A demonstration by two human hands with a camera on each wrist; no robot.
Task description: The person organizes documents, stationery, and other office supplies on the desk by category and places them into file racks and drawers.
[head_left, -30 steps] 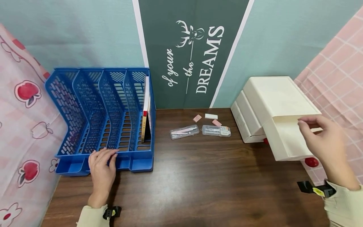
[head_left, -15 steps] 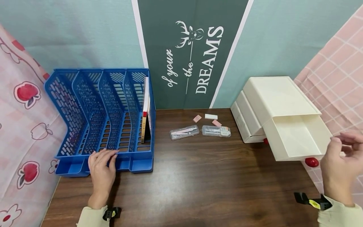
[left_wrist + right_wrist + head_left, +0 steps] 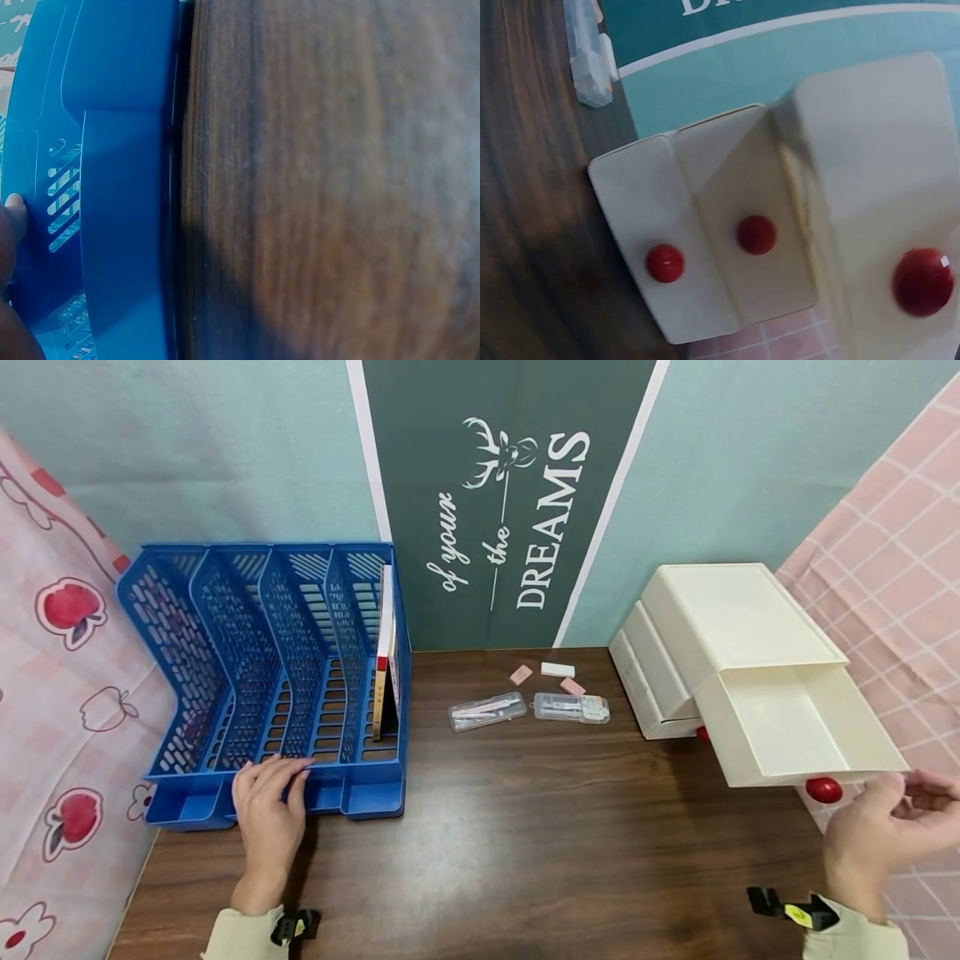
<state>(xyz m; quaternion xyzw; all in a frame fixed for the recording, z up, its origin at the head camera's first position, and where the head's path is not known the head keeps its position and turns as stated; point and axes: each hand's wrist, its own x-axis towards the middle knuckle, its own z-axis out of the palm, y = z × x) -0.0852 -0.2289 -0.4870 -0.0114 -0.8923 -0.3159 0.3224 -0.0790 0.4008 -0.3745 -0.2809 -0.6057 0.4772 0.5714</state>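
Observation:
My left hand [image 3: 268,802] rests on the front edge of a blue file rack [image 3: 375,768], its fingers over the rim and the thumb beside them. In the left wrist view, fingertips [image 3: 15,210] touch the blue plastic. At the far right my right hand [image 3: 873,827] is at the front corner of a pulled-out white drawer [image 3: 795,727]; its fingers are bent loosely and hold nothing that I can see. Whether they touch the drawer is unclear. A red knob [image 3: 823,790] sits on the drawer's front, and again that knob [image 3: 922,283] shows in the right wrist view.
Books [image 3: 386,652] stand in the rack's right slot. Two clear plastic cases [image 3: 487,711] lie mid-table near pink erasers [image 3: 521,674] and a white one [image 3: 558,669]. The white drawer unit [image 3: 750,618] has two lower drawers [image 3: 705,232], both pushed in.
My right hand has moved from over the drawer's inside, out to the right, then down and towards me to its front corner. The left hand and the drawer stay put.

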